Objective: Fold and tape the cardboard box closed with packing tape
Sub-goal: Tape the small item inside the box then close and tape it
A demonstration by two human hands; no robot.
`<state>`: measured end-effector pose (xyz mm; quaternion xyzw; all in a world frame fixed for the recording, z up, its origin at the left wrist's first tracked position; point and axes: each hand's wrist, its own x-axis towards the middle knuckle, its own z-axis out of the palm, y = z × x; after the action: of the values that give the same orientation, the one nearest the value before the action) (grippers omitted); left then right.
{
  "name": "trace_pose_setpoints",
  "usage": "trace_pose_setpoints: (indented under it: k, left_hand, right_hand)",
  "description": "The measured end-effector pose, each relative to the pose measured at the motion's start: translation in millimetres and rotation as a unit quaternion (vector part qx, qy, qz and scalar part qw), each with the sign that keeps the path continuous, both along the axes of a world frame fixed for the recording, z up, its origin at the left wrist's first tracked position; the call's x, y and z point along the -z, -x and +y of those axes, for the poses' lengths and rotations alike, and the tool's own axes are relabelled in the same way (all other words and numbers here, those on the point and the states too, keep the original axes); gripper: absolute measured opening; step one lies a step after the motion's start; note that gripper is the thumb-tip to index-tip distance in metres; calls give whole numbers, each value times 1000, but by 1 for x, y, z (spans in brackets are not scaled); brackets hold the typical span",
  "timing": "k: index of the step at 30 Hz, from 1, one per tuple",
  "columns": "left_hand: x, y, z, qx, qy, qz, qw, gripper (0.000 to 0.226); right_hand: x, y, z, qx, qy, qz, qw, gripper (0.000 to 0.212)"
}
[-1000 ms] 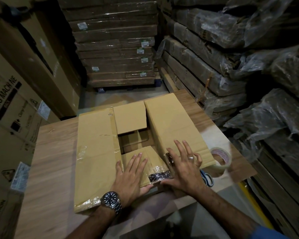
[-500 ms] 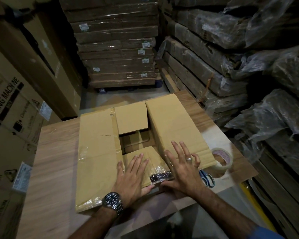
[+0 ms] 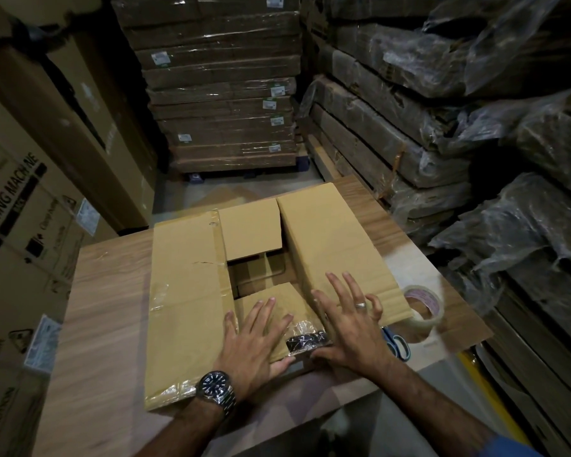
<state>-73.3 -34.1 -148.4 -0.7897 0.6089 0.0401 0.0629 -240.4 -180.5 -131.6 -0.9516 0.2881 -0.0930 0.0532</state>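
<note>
A cardboard box (image 3: pixel 185 291) lies on the wooden counter (image 3: pixel 112 308), and its top is only partly closed. The long left flap (image 3: pixel 185 308) lies flat, with strips of clear tape along its inner edge and at its near corner. The long right flap (image 3: pixel 330 249) is also folded down. Between these two, the small far flap (image 3: pixel 251 232) and the small near flap (image 3: pixel 271 305) do not meet, so a dark opening into the box shows in the middle.

The left hand (image 3: pixel 254 344) lies flat on the near flap with its fingers spread and stretched out — it presses on the cardboard and grips nothing. A wristwatch (image 3: pixel 215 387) is on this wrist. The right hand (image 3: pixel 350 321) is also open and flat, fingers wide apart, resting on the near end of the right flap; it holds nothing, and one finger wears a ring (image 3: pixel 360 305). Between the two hands, at the near edge of the box, there is a crumpled piece of clear tape with a dark patch (image 3: pixel 305 341).

A roll of packing tape (image 3: pixel 422 311) stands on the counter just to the right of the box, near the right hand. Scissors with blue handles (image 3: pixel 397 346) lie beside the roll, nearer to the person.
</note>
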Motion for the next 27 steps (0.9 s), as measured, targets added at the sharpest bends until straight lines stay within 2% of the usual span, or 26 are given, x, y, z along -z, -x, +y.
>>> trace_pose_setpoints:
  k: [4, 6, 8, 9, 11, 13, 15, 18, 19, 20, 21, 24, 27]
  left_hand:
    - [1, -2, -1, 6, -11, -5, 1000, 73]
    - [1, -1, 0, 8, -11, -2, 1000, 73]
    - [1, -1, 0, 6, -15, 0, 1000, 74]
    - [0, -2, -1, 5, -15, 2, 1000, 75]
    - [1, -2, -1, 3, -13, 5, 1000, 77]
    - [1, -2, -1, 1, -14, 7, 1000, 77]
    - [3, -3, -1, 1, -5, 6, 1000, 77]
    - [0, -2, 2, -8, 13, 23, 1000, 82]
    - [-3, -2, 3, -11, 24, 36, 999, 86]
    - [-6, -2, 5, -11, 48, 52, 997, 90]
    - [-8, -2, 7, -15, 86, 88, 992, 96]
    - [-16, -4, 15, -88, 189, 280, 937, 103]
    - [-26, -8, 22, -143, 290, 363, 874, 90]
  right_hand:
    - [7, 20, -12, 11, 24, -20, 999, 114]
    - [5, 26, -15, 29, 27, -67, 997, 107]
    - [3, 33, -22, 132, -13, -156, 979, 97]
    - [1, 38, -26, 207, -47, -209, 955, 93]
    - [4, 47, -36, 344, -173, -314, 868, 91]
    - [6, 52, -38, 410, -316, -398, 758, 86]
    - [8, 52, -37, 398, -440, -464, 658, 68]
    - [4, 47, -26, 395, -589, -479, 518, 46]
    - [0, 45, -22, 387, -619, -473, 493, 39]
    - [-2, 43, -18, 378, -619, -479, 494, 35]
    - [-7, 40, -15, 367, -596, -490, 520, 31]
    - [-28, 34, -1, 275, -471, -540, 641, 24]
    - [-44, 27, 13, 168, -353, -486, 782, 28]
